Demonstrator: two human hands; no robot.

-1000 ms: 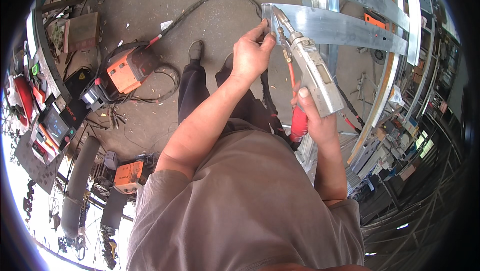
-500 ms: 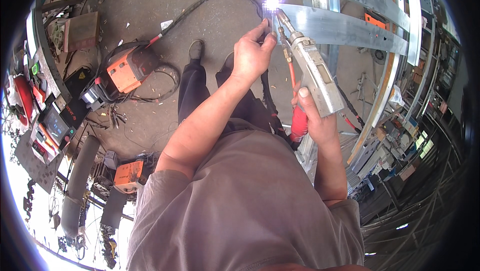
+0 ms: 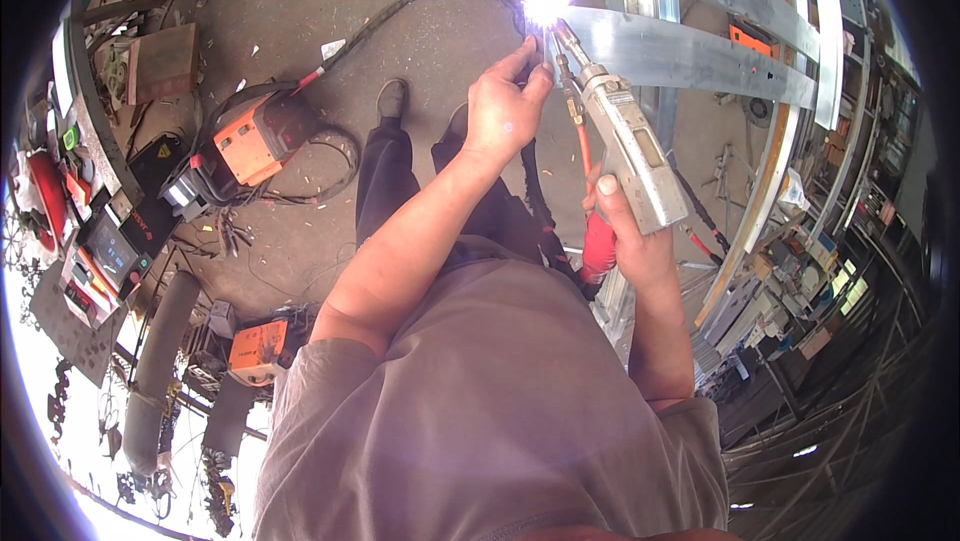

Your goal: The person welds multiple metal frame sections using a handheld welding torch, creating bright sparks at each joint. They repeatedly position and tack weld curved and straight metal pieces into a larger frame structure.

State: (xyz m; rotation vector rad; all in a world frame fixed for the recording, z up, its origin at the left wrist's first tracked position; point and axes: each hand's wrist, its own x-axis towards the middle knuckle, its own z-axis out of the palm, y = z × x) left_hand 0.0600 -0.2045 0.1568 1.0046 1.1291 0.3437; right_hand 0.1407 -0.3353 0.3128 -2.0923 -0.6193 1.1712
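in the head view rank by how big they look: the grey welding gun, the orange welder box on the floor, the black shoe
1. Grey welding gun, though it is nearest the camera, in the right hand.
2. Orange welder box.
3. Black shoe.

A small dark screen (image 3: 108, 249) sits in a grey control unit at the left edge of the concrete floor (image 3: 300, 1). Just above it lies a black triangular warning label with yellow (image 3: 163, 151). A flat brown cardboard package (image 3: 160, 63) rests near the floor's upper left corner.
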